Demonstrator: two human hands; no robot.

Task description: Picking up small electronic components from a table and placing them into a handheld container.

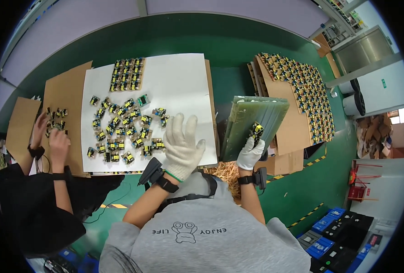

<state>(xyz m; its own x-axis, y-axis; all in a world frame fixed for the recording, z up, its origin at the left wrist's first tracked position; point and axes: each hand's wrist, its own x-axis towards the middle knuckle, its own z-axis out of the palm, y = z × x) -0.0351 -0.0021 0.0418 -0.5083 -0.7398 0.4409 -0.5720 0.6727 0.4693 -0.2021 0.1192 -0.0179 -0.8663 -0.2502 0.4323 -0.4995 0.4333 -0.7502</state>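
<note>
My left hand (182, 146), in a white knit glove, hovers with fingers spread over the near right part of a white sheet (179, 82). It holds nothing. Many small yellow-and-black circuit modules (122, 129) lie loose on the sheet just left of it. My right hand (250, 154), also gloved, grips the lower edge of a tilted green circuit panel (256, 116). One small module (257, 130) still sits on the panel right above my fingers.
A neat block of modules (127, 74) lies at the sheet's far edge. Cardboard sheets (297, 123) at the right carry rows of modules (304, 82). A co-worker's hands (56, 139) handle modules on cardboard at the left. Blue and black boxes (336, 232) sit at the lower right.
</note>
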